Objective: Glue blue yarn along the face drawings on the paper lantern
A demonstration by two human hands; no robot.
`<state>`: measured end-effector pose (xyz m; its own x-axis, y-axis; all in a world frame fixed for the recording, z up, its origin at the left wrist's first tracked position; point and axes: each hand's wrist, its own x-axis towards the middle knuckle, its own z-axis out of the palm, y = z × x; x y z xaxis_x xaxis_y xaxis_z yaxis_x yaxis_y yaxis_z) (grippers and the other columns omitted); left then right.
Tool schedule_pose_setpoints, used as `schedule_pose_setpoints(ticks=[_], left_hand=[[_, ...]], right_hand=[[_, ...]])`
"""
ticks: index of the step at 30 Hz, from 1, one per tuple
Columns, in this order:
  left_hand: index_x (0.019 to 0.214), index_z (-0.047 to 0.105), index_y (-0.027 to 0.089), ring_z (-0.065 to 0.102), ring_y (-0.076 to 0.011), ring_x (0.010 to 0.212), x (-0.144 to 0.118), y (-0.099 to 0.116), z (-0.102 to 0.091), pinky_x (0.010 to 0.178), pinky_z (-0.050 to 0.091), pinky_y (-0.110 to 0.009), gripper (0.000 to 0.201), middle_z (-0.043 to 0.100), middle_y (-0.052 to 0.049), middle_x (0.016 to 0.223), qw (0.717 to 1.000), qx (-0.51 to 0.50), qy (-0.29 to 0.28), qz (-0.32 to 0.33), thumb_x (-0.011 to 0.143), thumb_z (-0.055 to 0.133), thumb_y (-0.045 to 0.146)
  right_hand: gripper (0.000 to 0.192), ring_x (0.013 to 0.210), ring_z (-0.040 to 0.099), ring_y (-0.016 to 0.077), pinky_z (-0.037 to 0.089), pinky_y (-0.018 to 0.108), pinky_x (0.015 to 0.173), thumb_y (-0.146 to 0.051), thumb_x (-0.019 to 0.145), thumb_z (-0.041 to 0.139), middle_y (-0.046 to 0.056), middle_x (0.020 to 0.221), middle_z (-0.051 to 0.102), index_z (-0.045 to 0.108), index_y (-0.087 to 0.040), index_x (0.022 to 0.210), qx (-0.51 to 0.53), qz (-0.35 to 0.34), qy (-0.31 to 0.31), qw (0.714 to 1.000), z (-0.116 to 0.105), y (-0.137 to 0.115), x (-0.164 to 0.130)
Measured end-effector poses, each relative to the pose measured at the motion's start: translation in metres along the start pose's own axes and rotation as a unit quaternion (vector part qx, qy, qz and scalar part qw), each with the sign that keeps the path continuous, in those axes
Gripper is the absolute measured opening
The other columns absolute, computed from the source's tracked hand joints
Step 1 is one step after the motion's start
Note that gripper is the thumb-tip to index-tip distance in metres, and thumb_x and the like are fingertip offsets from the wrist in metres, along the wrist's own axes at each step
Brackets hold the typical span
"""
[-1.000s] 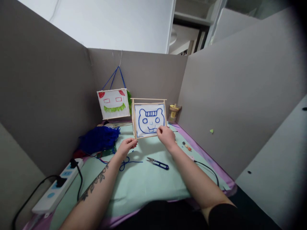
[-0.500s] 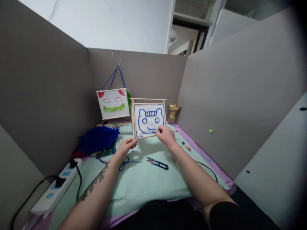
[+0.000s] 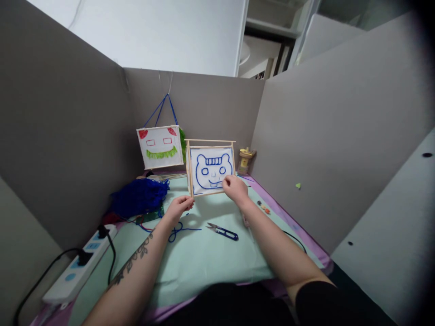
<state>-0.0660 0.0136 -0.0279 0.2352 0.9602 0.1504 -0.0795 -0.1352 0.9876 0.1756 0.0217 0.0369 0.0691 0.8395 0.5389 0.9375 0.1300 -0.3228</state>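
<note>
A wooden frame (image 3: 189,174) stands tilted over the table. White cloth (image 3: 200,188) stretched in it bears a bear-like face in blue outline (image 3: 197,176), with round eyes and a striped band on the head. My left hand (image 3: 181,207) pinches the frame's lower left corner. In front of the cloth's lower right part is my right hand (image 3: 235,189), its thumb and forefinger pinched together beside the face's mouth line. Whatever that pinch holds is too small to make out. Thread snips (image 3: 222,231) lie on the table below the frame, and a loose blue yarn strand (image 3: 176,232) curls near my left wrist.
A heap of blue yarn (image 3: 139,197) lies at the left, behind a white power strip (image 3: 73,267) with black plugs. A finished-looking cloth face hanging (image 3: 161,147) dangles from the back partition (image 3: 210,104). At the back right stands a yellowish container (image 3: 244,160).
My right hand has shifted slightly to the right, away from the mouth line. My left hand and the frame stay in place.
</note>
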Motion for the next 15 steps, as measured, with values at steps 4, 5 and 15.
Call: schedule_pose_setpoints(ticks=[4,5,15], left_hand=[[0.069,0.063,0.015,0.048,-0.0103,0.059,0.000,0.000,0.000,0.059,0.037,-0.022,0.028,0.056,0.001,0.062,1.000,-0.003,0.003,0.000,0.068,0.069,0.043],[0.069,0.063,0.015,0.048,-0.0103,0.059,-0.001,0.001,0.001,0.059,0.037,-0.022,0.028,0.056,0.001,0.062,1.000,-0.003,0.003,-0.002,0.067,0.069,0.043],[0.067,0.061,0.015,0.048,-0.0101,0.059,-0.001,0.002,0.001,0.059,0.036,-0.022,0.028,0.056,0.001,0.061,1.000,0.007,-0.005,0.005,0.069,0.067,0.043]], right_hand=[[0.022,0.071,0.049,0.0139,0.023,0.026,0.054,-0.027,0.084,0.042,0.002,0.081,0.061,0.062,-0.020,0.077,0.007,-0.010,-0.004,1.000,0.001,0.000,0.005],[0.022,0.071,0.049,0.0141,0.023,0.026,0.054,-0.027,0.084,0.042,0.002,0.082,0.062,0.062,-0.020,0.077,0.006,-0.016,-0.008,1.000,0.001,0.000,0.006],[0.025,0.074,0.052,0.0152,0.024,0.026,0.056,-0.031,0.087,0.041,0.004,0.089,0.065,0.063,-0.021,0.080,-0.019,-0.039,-0.021,0.999,0.001,-0.003,0.014]])
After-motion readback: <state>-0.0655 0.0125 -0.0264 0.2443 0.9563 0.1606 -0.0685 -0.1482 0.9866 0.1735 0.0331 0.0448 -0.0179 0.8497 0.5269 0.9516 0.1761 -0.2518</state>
